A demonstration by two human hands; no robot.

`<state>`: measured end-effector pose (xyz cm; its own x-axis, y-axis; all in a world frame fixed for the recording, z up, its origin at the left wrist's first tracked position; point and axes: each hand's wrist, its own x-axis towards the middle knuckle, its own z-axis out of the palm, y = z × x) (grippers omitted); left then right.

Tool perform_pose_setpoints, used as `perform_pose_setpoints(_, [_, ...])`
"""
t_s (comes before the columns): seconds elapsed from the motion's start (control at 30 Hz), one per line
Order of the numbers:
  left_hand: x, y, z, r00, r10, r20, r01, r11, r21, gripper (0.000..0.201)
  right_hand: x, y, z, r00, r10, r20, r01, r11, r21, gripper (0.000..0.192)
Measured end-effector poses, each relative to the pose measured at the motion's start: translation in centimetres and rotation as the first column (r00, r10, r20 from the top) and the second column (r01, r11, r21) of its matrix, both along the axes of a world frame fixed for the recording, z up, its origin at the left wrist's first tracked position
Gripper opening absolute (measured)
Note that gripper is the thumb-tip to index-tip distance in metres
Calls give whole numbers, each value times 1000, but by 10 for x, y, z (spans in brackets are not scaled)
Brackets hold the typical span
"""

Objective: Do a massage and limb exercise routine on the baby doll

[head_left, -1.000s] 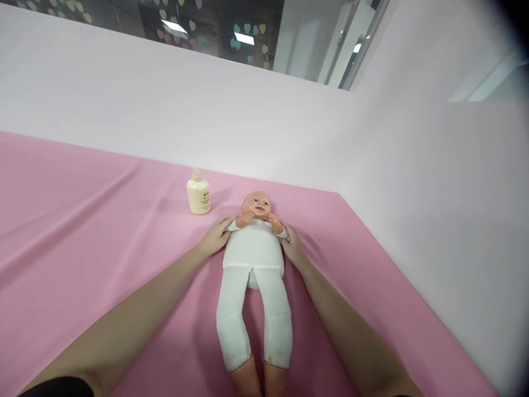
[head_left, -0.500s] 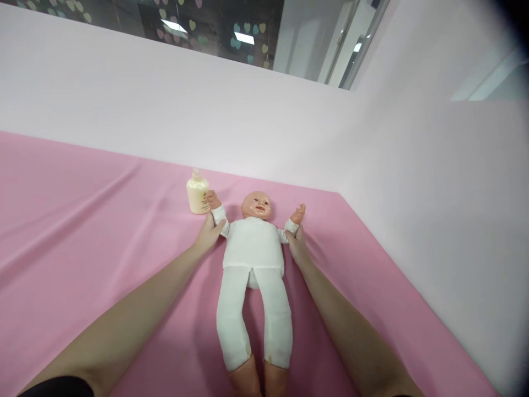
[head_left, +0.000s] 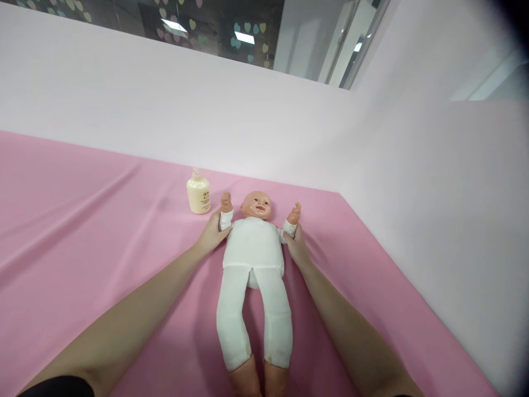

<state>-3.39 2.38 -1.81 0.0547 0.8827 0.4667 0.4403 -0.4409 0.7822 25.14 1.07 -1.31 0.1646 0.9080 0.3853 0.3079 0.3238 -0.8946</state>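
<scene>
A baby doll [head_left: 254, 242] with a white cloth body lies on its back on the pink sheet [head_left: 103, 231], its head toward the wall. Its two arms are bent upward beside the head. My left hand [head_left: 212, 232] is closed around the doll's arm on the left, below the plastic hand. On the other side, my right hand [head_left: 297, 245] grips the other arm near the sleeve. The fingers of both hands are partly hidden behind the doll's arms. A cream-coloured pump bottle [head_left: 199, 194] stands just beyond my left hand, apart from it.
A white wall [head_left: 173, 105] borders the pink surface at the back, and another white wall [head_left: 438, 209] runs along the right side. Above the back wall is a window [head_left: 215, 33] with heart-shaped stickers. Creases run across the sheet on the left.
My left hand has moved the doll's arm inward, closer to its head and away from the bottle. The other arm has also shifted slightly inward with my right hand.
</scene>
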Motion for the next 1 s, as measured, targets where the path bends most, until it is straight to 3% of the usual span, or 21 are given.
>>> perform_pose_setpoints(0.17, [3,-10,14,985,-100,-138,104,994,18,54,5,-12,-9,998,64,18,-63,996,-59,49])
perform_pose_setpoints(0.3, [6,-15,21,967,-167,-191,172,985,8,50,3,-9,-9,990,115,77,-114,993,-19,46])
perform_pose_setpoints(0.63, [4,-11,14,940,-172,-295,193,980,46,60,2,-11,-7,977,144,158,-156,986,62,46])
perform_pose_setpoints(0.83, [6,-15,19,968,-167,-188,171,985,5,48,4,-7,-12,989,111,99,-113,994,9,45])
perform_pose_setpoints(1.0, [5,-10,11,997,-78,-7,78,995,-69,49,8,-2,-17,999,47,-13,-47,998,-50,41])
